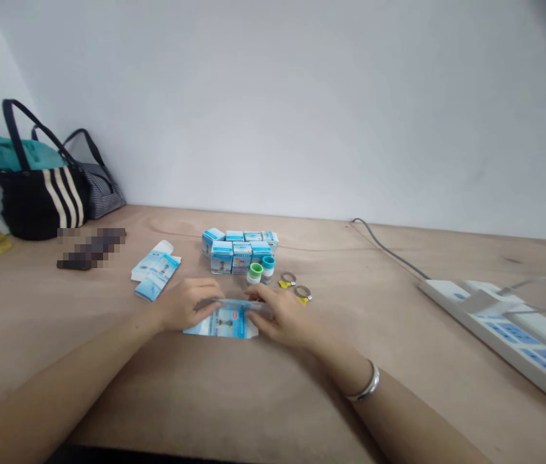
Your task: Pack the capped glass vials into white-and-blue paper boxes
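A blue and white printed carton (227, 324) lies mostly flattened on the table, its far edge lifted. My left hand (190, 303) grips that edge at the left, fingers curled over it. At the right end, my right hand (280, 316) pinches the same edge between thumb and fingers. The fingers hide parts of the carton's ends. Just beyond my right hand stand two small containers, one with a green cap (255, 269) and one with a blue cap (268, 262). Two metal ring clamps with yellow tabs (303, 294) lie to their right.
Several assembled small boxes (222, 258) stand grouped behind the containers. More flat cartons (158, 277) lie left of them. A pixelated dark object (92, 250) and a black striped bag (44, 200) are farther left. A white power strip (509, 341) with a cable occupies the right side.
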The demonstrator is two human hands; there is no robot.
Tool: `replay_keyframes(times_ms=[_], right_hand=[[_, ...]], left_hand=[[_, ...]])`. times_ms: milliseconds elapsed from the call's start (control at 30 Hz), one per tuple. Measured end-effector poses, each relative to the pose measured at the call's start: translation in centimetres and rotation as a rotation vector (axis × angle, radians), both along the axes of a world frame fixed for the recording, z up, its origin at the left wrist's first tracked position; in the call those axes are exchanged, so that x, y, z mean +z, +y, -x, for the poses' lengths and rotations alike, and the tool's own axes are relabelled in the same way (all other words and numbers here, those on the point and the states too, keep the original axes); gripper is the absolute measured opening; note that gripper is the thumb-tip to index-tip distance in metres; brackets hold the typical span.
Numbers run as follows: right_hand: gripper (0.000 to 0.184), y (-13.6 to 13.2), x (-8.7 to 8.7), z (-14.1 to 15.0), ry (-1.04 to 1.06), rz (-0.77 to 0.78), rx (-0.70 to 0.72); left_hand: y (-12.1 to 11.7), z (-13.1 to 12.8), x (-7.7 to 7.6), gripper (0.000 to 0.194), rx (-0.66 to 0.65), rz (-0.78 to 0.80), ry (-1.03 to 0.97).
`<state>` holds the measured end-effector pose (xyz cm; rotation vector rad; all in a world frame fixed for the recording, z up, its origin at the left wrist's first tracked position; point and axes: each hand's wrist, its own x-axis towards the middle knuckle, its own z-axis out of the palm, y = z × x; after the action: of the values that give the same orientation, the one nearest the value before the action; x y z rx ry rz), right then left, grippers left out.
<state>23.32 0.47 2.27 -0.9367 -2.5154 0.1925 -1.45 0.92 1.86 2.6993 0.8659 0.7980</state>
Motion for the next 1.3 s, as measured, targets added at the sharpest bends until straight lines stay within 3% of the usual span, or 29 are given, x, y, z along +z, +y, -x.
replay_keyframes(times_ms=[133,233,367,467,600,700,800,900,1067,1300], right_hand=[[0.051,-0.1,-0.2,-0.2,0.088,0.108,-0.082],[0.045,-0.1,-0.4,0.0,-0.010,0.126,-0.050],[0.027,-0.1,-0.6,0.3,-0.114,0.093,-0.017],[0.022,0.0,-0.7,0.3,-0.138,0.098,-0.023],[0.020,0.2,-0.5,0.2,-0.138,0.103,0.017],[0.019,0.3,-0.5,0.1,-0.137,0.099,0.043],[0.014,0.3,-0.5,0.1,-0.136,0.090,0.055],[0.012,0.3,-0.6,0.2,-0.130,0.088,0.065],[0.015,0.4,-0.9,0.2,-0.104,0.088,0.094],[0.014,0.5,-0.8,0.3,-0.106,0.086,0.108]], left_hand=[[0.7,4.0,3.2,0.015,0.176,0.047,-0.033],[1.4,7.3,4.7,0.017,0.449,0.047,-0.160],[2.4,8.8,4.2,0.017,0.745,0.128,-0.011],[2.6,8.2,3.0,0.015,0.854,0.186,0.189],[2.2,7.3,2.7,0.021,0.950,0.103,0.344],[2.4,6.1,3.1,0.031,0.899,-0.036,0.312],[3.7,3.8,3.0,0.046,0.697,-0.166,0.234],[5.3,1.1,2.4,0.056,0.597,-0.243,0.246],[6.8,-1.3,1.7,0.055,0.566,-0.277,0.336],[6.1,-0.8,1.6,0.046,0.465,-0.204,0.276]])
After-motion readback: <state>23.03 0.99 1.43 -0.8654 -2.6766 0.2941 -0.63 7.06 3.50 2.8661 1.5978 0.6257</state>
